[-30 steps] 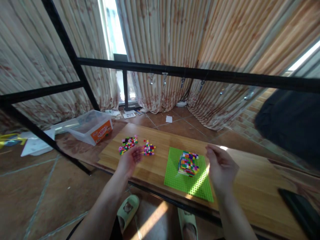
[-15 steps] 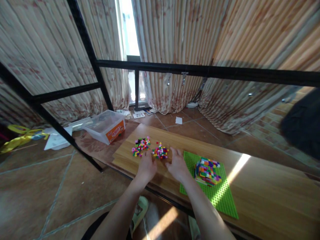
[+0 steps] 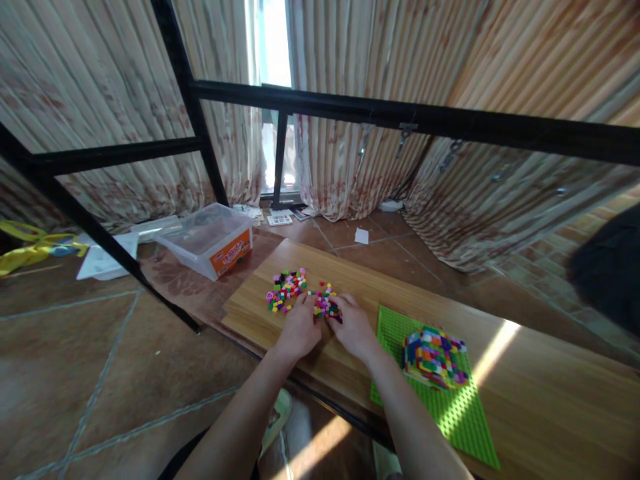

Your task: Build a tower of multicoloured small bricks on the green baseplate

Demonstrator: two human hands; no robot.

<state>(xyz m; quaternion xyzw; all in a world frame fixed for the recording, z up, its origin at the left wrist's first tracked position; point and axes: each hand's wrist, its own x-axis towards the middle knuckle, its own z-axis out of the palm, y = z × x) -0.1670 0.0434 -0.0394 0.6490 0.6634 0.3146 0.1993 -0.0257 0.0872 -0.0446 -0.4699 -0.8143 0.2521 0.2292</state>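
Observation:
Two small heaps of tiny coloured bricks lie on a wooden table (image 3: 525,393): a left heap (image 3: 286,289) and a right heap (image 3: 326,301). My left hand (image 3: 301,327) rests at the near edge of the heaps, fingers curled onto the bricks. My right hand (image 3: 354,325) touches the right heap, its fingers bent into it; what they pinch is hidden. To the right, a multicoloured brick block (image 3: 434,356) stands on a green baseplate (image 3: 450,413).
A clear plastic box with an orange label (image 3: 206,240) sits at the table's far left end. Black metal frame bars (image 3: 400,120) cross in front of striped curtains. Papers lie on the tiled floor. A dark shape (image 3: 607,273) is at the right edge.
My right hand has swung left from beside the brick block to the right heap. Both hands have closed in on the loose bricks, and the view has shifted left.

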